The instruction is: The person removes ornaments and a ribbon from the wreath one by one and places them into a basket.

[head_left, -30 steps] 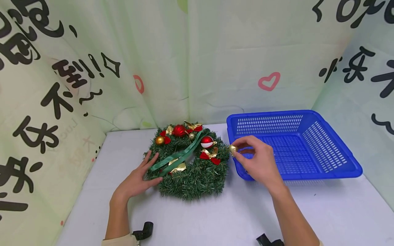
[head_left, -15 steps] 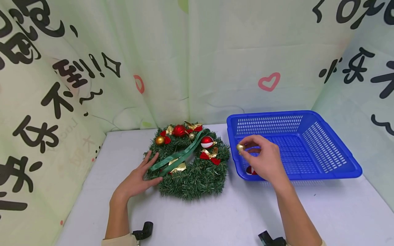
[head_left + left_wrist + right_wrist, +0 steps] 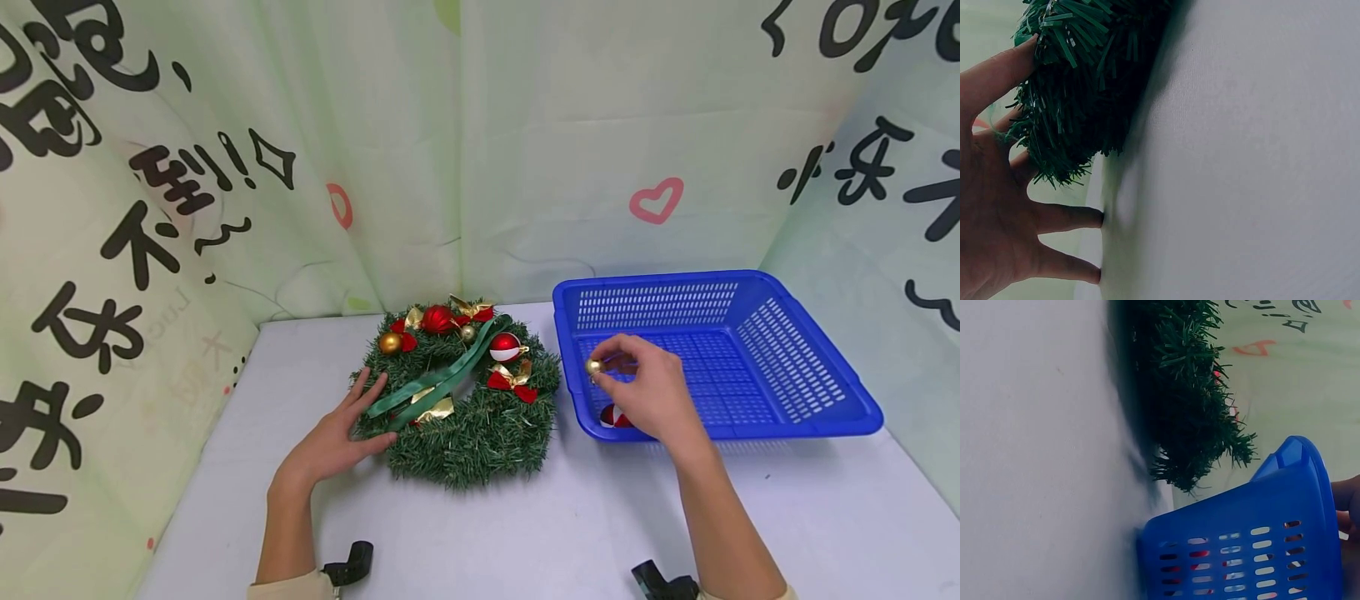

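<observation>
Wreath [image 3: 468, 450] of rough, bristly needles that look like plastic, dressed with a satiny green ribbon [image 3: 437, 385], a glossy red ball [image 3: 437, 319], a shiny gold ball [image 3: 389, 343] and a bow [image 3: 513, 381] of metallic gold and matt red cloth. Right of the wreath are a smooth blue plastic basket [image 3: 660, 279] and a small ball [image 3: 594, 367] with a metallic gold sheen. Beneath the wreath is a matt white surface [image 3: 487, 542]; behind it, a thin, creased cloth curtain [image 3: 525, 167].

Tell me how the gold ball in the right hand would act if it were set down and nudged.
The gold ball would probably roll readily, since it looks round. Its shiny surface suggests it may be somewhat slippery. It is likely light, being small and held in just a pinch by the right hand.
</observation>
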`<state>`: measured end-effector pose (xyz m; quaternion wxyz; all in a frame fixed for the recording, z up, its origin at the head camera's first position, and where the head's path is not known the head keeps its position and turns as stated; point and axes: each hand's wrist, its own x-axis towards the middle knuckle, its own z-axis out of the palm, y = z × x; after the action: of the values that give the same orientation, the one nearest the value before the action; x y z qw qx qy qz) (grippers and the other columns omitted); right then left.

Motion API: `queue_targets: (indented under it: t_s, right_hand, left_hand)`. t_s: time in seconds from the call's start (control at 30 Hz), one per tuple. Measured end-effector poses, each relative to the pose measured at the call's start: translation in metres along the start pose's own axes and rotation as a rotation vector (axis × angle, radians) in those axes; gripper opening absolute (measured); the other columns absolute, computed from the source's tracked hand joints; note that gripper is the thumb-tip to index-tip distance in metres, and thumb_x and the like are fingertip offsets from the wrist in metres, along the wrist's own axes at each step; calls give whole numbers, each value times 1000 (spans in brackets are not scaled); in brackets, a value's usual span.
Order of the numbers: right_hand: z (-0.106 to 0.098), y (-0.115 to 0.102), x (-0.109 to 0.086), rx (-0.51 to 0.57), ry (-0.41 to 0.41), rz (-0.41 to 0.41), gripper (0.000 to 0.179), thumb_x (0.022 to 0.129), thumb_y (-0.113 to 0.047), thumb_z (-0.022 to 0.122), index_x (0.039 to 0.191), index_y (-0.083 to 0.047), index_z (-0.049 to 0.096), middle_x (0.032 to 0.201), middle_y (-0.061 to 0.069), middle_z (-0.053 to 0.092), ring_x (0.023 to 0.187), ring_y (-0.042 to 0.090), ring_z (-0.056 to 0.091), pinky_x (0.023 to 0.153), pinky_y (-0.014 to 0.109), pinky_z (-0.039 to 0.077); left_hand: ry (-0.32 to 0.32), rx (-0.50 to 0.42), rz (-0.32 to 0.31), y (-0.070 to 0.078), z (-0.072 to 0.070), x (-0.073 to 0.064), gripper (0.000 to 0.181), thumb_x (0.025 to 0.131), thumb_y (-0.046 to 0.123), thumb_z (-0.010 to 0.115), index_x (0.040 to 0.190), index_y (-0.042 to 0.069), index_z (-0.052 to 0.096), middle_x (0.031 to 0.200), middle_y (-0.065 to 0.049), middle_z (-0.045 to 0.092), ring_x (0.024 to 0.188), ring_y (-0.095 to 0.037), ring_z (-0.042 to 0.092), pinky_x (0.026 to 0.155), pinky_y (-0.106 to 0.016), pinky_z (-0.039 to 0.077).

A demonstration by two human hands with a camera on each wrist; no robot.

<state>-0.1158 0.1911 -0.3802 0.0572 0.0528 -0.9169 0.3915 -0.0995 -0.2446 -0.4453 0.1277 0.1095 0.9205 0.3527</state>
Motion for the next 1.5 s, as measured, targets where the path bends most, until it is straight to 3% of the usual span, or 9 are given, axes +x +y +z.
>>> queue_targets:
  t_s: [0.67,1.2,1.5]
  right_hand:
    - [6,9,4,-50,-94,52,15,94,-8,74,109,-10,73,112,14,74,108,37,70,94,58,55]
    - [11,12,5,-74,-173,94,16,95,-5,72,111,-7,73,110,15,73,102,32,70,79,44,61]
    - [12,14,6,-77,-218,94,17,93,-2,71,110,-5,73,103,13,74,89,24,71,70,35,59]
  left_hand:
    - [2,-2,-1,-1,1,0,93,96,50,72,169,29,19,177,-3,-2,156,-51,19,114,-76,29]
    - [1,-3,-2,0,0,0,92,96,49,72,169,28,19,177,-3,-2,156,-51,20,115,-75,30]
    - [2,-1,-1,0,0,0,92,96,49,72,169,29,19,177,-3,-2,155,-52,20,114,-76,30]
